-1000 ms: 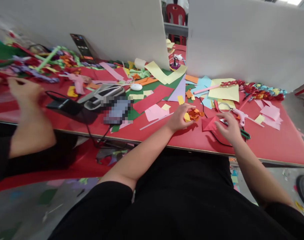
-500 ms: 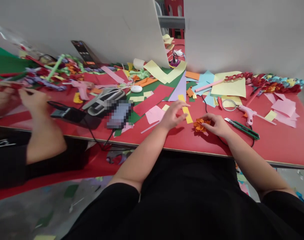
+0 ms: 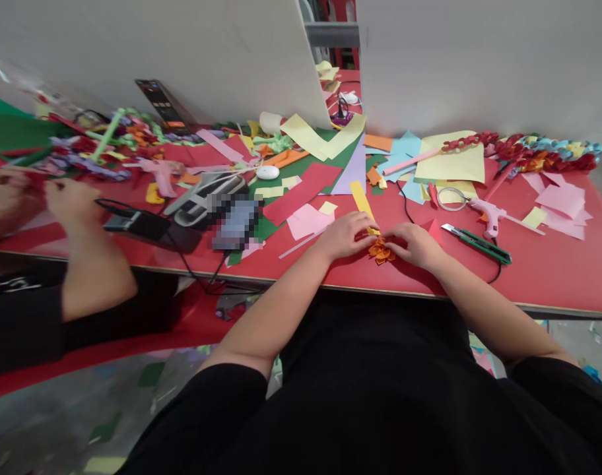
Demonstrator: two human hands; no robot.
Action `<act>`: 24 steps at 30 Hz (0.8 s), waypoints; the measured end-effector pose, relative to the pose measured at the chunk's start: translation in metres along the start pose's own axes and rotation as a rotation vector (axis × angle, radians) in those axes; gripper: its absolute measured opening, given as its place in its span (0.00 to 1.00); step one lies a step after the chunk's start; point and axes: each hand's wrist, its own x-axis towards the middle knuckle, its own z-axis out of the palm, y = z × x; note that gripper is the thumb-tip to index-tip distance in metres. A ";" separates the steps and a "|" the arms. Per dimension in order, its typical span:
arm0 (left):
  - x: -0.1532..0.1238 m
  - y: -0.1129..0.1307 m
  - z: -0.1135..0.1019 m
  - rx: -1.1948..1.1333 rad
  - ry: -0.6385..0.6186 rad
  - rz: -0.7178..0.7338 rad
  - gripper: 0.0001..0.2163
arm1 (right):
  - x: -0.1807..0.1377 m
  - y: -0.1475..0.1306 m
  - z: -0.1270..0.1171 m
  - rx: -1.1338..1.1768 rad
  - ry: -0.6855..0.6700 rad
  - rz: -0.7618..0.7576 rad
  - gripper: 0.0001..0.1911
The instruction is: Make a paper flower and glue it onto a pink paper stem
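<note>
An orange folded-paper flower [image 3: 381, 252] is on the red tabletop close to the front edge, between my two hands. My left hand [image 3: 345, 236] has its fingers curled, with thumb and fingertips at the flower's left side. A small yellow piece of paper [image 3: 373, 231] shows at those fingertips. From the right, my right hand [image 3: 416, 244] pinches the flower with its thumb and bent fingers. Just beyond the left fingers lies a yellow paper strip [image 3: 361, 198]. Parts of the flower are hidden by the fingers.
A green utility knife [image 3: 476, 244] with its blade out lies right of my right hand, beside a pink glue gun [image 3: 490, 214]. A phone [image 3: 237, 223] and cables lie left. Paper scraps and paper chains [image 3: 523, 155] line the back. A co-worker's hands [image 3: 76, 204] are far left.
My right hand has moved left with the orange flower. My left hand has come right and down to meet it, its spread fingers now curled. The view has shifted slightly.
</note>
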 end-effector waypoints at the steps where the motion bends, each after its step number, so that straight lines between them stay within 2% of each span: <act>1: 0.001 0.004 0.003 -0.020 -0.038 0.045 0.18 | 0.000 0.001 -0.003 -0.001 0.011 -0.008 0.13; 5: 0.001 0.008 0.010 -0.070 -0.088 0.141 0.22 | -0.003 0.009 -0.040 -0.127 0.080 0.025 0.15; 8: 0.002 0.006 0.012 -0.083 -0.128 0.172 0.25 | -0.009 0.020 -0.077 -0.222 0.164 0.247 0.16; 11: 0.005 0.004 0.014 -0.105 -0.128 0.173 0.26 | -0.016 0.032 -0.096 -0.226 0.073 0.467 0.21; 13: 0.005 0.003 0.015 -0.124 -0.100 0.158 0.25 | -0.020 0.036 -0.097 -0.189 -0.041 0.529 0.22; 16: 0.003 0.004 0.016 -0.150 -0.066 0.122 0.22 | -0.021 0.038 -0.093 -0.037 -0.103 0.483 0.14; 19: 0.007 0.006 0.016 -0.221 0.009 0.011 0.20 | -0.016 0.033 -0.095 0.169 -0.016 0.367 0.11; 22: 0.029 0.005 0.015 -0.398 0.114 -0.120 0.26 | -0.005 0.027 -0.101 0.397 0.108 0.266 0.15; 24: 0.053 0.001 0.015 -0.550 0.165 -0.108 0.33 | 0.006 0.024 -0.100 0.524 0.202 0.201 0.18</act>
